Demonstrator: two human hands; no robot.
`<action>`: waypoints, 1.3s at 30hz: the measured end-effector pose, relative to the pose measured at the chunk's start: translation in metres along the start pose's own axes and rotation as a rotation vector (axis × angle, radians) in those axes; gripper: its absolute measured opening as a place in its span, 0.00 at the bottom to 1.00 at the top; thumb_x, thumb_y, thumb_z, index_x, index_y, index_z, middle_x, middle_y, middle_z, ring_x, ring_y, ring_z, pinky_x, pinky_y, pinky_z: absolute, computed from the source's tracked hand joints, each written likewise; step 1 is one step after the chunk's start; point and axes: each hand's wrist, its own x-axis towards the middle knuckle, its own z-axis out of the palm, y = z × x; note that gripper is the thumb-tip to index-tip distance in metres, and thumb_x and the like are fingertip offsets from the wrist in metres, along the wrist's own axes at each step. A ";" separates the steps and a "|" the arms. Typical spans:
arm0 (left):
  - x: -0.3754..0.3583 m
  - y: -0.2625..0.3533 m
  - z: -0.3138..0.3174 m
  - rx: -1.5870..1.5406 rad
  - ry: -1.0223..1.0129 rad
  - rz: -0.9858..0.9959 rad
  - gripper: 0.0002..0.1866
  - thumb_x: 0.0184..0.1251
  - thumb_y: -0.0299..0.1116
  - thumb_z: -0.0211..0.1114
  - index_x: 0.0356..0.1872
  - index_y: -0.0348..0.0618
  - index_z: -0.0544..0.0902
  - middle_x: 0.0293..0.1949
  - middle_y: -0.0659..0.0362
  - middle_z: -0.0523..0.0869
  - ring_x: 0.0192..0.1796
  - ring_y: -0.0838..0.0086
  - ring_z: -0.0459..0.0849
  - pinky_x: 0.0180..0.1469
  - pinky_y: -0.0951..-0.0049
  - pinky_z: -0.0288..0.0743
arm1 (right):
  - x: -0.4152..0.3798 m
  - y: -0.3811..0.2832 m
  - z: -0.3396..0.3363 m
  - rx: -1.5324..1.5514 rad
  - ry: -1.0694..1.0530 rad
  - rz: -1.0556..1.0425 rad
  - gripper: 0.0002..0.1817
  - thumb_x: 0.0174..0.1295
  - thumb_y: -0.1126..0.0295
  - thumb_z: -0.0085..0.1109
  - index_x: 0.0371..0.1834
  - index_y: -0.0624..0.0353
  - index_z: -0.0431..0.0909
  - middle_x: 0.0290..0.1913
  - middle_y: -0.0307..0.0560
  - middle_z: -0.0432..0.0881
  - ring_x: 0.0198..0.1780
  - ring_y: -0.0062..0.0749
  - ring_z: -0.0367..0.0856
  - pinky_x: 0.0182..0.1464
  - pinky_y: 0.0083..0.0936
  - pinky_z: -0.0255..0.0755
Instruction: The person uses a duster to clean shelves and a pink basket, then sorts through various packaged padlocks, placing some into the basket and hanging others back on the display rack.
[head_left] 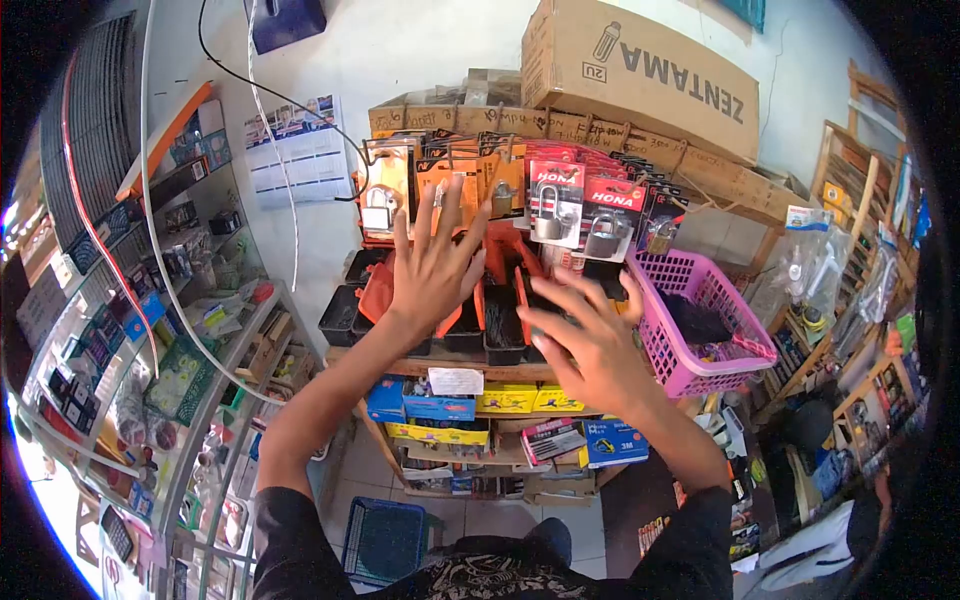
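My left hand [437, 262] is raised with its fingers spread, in front of hanging padlock packs and small black bins. It holds nothing. To its right, my right hand [592, 340] also hovers with fingers apart, slightly bent, near the pink basket. A padlock pack on an orange card [388, 205] hangs just above my left fingertips. Padlocks on red HONA cards [553, 212] hang between and above the two hands. Black bins [503, 320] with orange-red pieces line the shelf behind my hands, partly hidden by them.
A pink basket [705, 372] with dark contents stands at the right. Colourful boxes [520, 399] fill the shelves below. A large ZENTAMA carton [640, 75] rests on top. Glass shelving [215, 375] runs along the left, and a blue basket [386, 540] sits on the floor.
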 end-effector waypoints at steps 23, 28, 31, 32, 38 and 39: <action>0.036 0.204 0.018 -0.722 -0.226 0.277 0.22 0.56 0.41 0.68 0.52 0.49 0.79 0.64 0.47 0.68 0.69 0.47 0.61 0.65 0.45 0.57 | -0.226 0.341 -0.060 -0.443 -1.044 0.633 0.20 0.53 0.63 0.60 0.47 0.62 0.79 0.43 0.59 0.85 0.47 0.50 0.85 0.50 0.45 0.77; 0.072 0.281 0.084 -0.856 -0.302 0.217 0.19 0.60 0.40 0.67 0.51 0.45 0.81 0.60 0.51 0.74 0.67 0.52 0.65 0.64 0.49 0.59 | -0.212 0.324 -0.137 -0.363 -0.692 0.733 0.17 0.58 0.69 0.58 0.52 0.55 0.79 0.41 0.61 0.83 0.44 0.55 0.82 0.46 0.47 0.75; 0.090 0.314 0.119 -0.808 -0.394 0.259 0.21 0.60 0.44 0.67 0.51 0.43 0.81 0.57 0.51 0.76 0.66 0.54 0.67 0.65 0.49 0.57 | -0.244 0.326 -0.193 -0.300 -0.448 0.721 0.13 0.63 0.72 0.55 0.51 0.54 0.78 0.40 0.59 0.83 0.44 0.55 0.82 0.43 0.42 0.74; 0.094 0.322 0.132 -0.791 -0.450 0.328 0.22 0.60 0.45 0.67 0.51 0.43 0.81 0.56 0.51 0.77 0.66 0.55 0.67 0.64 0.49 0.57 | -0.247 0.319 -0.212 -0.299 -0.397 0.774 0.12 0.65 0.72 0.55 0.51 0.56 0.78 0.41 0.60 0.82 0.43 0.54 0.81 0.43 0.37 0.73; 0.105 0.361 0.208 -0.864 -0.853 0.520 0.28 0.64 0.56 0.61 0.52 0.42 0.80 0.47 0.51 0.81 0.54 0.58 0.77 0.57 0.52 0.62 | -0.388 0.333 -0.285 0.135 -0.164 1.420 0.21 0.67 0.66 0.60 0.61 0.63 0.74 0.59 0.48 0.76 0.54 0.30 0.75 0.57 0.24 0.68; 0.106 0.369 0.217 -0.831 -0.952 0.545 0.28 0.64 0.57 0.61 0.52 0.42 0.80 0.47 0.51 0.81 0.53 0.57 0.78 0.55 0.53 0.64 | -0.451 0.338 -0.285 -0.042 -0.083 1.221 0.22 0.66 0.66 0.61 0.62 0.62 0.73 0.59 0.46 0.75 0.53 0.29 0.75 0.56 0.24 0.68</action>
